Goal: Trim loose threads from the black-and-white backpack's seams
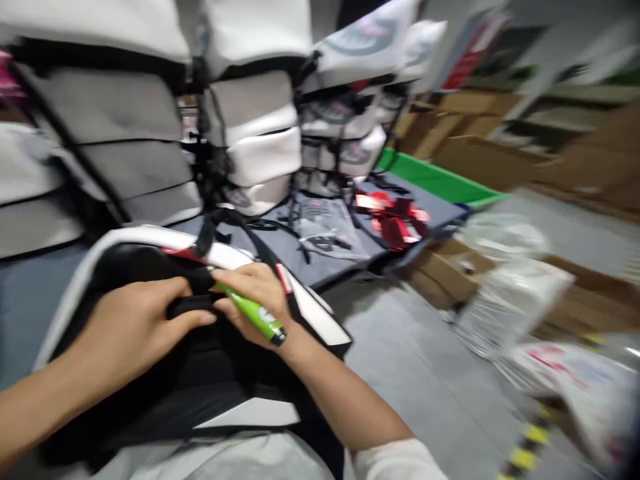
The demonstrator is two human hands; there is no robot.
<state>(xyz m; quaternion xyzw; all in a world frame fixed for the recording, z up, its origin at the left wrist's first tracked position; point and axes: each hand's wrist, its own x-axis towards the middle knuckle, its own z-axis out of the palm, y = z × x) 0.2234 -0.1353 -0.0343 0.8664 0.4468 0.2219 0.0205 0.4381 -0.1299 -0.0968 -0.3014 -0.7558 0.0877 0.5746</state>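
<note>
Workroom, cardboard boxes (477, 157) off beyond the right hand, edges blurred. Risk: green marker (250, 313) sits in a hand that's also at the fabric; if its hidden end is bare, a slip could ink the white trim (315, 308). Black strip (187, 303) could slide free if the left hold is weak. Right hand (257, 290): fingers curled tight round the marker, fingertips at the strip. Left hand (137, 317): thumb and forefinger close, one either side of the strip; can't tell if it's gripped. Open black bag (210, 373) under both hands. Past them, gray surface (30, 290): stacked bags (265, 157) ahead, clear packet (325, 227) ahead-right, red packets (395, 230) right of that.
</note>
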